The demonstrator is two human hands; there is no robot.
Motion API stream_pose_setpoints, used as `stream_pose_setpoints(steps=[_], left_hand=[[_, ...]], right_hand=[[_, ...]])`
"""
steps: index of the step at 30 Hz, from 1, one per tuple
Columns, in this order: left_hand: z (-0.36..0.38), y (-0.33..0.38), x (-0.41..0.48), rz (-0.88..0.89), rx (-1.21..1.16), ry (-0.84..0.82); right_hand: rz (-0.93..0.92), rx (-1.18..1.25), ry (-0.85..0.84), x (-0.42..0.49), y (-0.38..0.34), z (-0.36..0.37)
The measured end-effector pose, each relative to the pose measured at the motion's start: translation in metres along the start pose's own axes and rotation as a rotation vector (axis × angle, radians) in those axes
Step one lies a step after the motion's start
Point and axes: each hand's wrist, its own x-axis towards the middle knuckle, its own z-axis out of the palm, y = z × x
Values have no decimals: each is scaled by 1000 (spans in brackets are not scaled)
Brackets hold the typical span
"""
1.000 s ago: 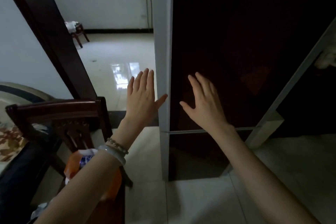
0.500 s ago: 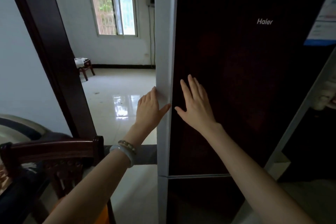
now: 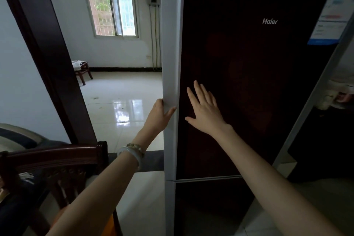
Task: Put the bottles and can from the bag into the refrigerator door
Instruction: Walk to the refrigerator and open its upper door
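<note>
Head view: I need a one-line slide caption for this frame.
Left hand grips the refrigerator door edge while the right hand rests flat on its dark front.

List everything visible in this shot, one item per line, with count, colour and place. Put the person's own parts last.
refrigerator door: one, dark glossy front with pale grey edge, centre right, shut
sticker: one, blue and white, top right of the door
lower door: one, dark, below the seam
chair: one, dark wood, lower left
stool: one, dark wood, far room by the wall
window: one, barred, far wall
door frame: one, dark brown, left
bracelets: two, pale and beaded, left wrist
left hand: fingers curled round the door's edge
right hand: open, flat on the door front
</note>
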Motion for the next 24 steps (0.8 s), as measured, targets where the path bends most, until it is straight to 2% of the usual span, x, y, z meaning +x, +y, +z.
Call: stream_pose_setpoints(steps=[6, 10, 15, 20, 24], left_hand=[[-1, -5, -26, 97, -19, 8], [-12, -2, -61, 186, -32, -54], [-21, 16, -111, 340, 60, -126], [-13, 38, -175, 553, 229, -84], [8, 63, -221, 590, 230, -111]], right_hand=[[-24, 31, 29, -28, -1, -5], [-46, 110, 69, -60, -8, -11], [-43, 208, 80, -106, -14, -20], [-29, 273, 102, -166, -8, -42], [-18, 293, 82, -222, 3, -62]])
